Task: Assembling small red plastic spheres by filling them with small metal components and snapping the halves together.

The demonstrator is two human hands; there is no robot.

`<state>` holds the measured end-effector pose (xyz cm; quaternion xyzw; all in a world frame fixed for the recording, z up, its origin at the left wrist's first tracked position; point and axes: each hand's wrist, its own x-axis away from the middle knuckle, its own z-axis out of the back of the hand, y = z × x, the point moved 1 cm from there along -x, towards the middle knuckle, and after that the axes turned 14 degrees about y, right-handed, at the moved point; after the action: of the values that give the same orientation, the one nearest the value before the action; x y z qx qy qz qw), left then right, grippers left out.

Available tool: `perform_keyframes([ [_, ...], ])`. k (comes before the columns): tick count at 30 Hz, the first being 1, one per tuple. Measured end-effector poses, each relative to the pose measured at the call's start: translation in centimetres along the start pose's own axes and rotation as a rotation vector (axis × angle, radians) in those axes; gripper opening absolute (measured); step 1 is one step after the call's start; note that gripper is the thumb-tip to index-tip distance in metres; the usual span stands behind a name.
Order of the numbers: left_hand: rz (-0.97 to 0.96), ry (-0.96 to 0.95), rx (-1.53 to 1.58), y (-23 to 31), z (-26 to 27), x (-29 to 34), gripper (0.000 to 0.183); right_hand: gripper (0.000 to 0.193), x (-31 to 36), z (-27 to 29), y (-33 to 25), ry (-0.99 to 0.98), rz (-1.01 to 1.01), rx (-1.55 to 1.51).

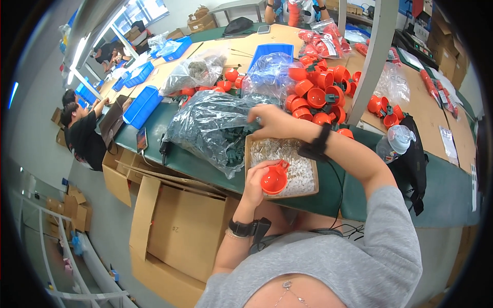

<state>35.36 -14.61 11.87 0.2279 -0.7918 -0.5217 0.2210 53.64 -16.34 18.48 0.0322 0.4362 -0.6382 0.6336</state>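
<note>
The left hand is gripping a red cup; the right hand is hovering half-curled by a plastic bag, any hold unclear. A clear packet, written on, is lying nearby.

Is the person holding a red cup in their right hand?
No, the left hand holds the red cup, while the right hand is near the clear plastic bag of dark parts.

We look down from head height, close above the cardboard parts box, facing across the green-topped workbench; probable windows lie beyond its left.
</note>
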Motion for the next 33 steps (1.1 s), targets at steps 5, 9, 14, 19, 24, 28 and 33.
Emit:
perform_keyframes([
  [5, 0.039, -0.049, 0.048, 0.1, 0.1, -0.1, 0.041, 0.032, 6.5, 4.2, 1.8, 0.059, -0.748, -0.651],
  [9, 0.032, -0.097, 0.052, 0.5, 0.2, 0.0, 0.043, 0.055, 10.3, 6.1, 0.2, 0.22, -0.9, -1.075],
  [14, 0.034, -0.082, 0.012, -0.1, 0.2, -0.5, 0.045, 0.061, 11.8, 6.9, -0.3, 0.133, -0.932, -1.06],
  [19, 0.026, -0.063, 0.05, -0.7, 0.5, -0.5, 0.048, 0.046, 11.2, 5.7, -0.7, 0.065, -0.808, -1.115],
  [24, 0.017, -0.021, 0.031, -0.3, 0.4, -0.2, 0.047, 0.036, 11.2, 3.7, 1.2, -0.03, -0.857, -0.894],
  [28, 0.003, 0.02, -0.011, -0.6, 0.7, -0.3, 0.045, 0.031, 10.9, 2.8, 0.6, 0.068, -0.83, -1.01],
  [33, 0.028, 0.067, 0.006, -0.3, 0.3, -0.5, 0.044, 0.034, 10.8, 3.3, -0.3, 0.074, -0.842, -1.18],
])
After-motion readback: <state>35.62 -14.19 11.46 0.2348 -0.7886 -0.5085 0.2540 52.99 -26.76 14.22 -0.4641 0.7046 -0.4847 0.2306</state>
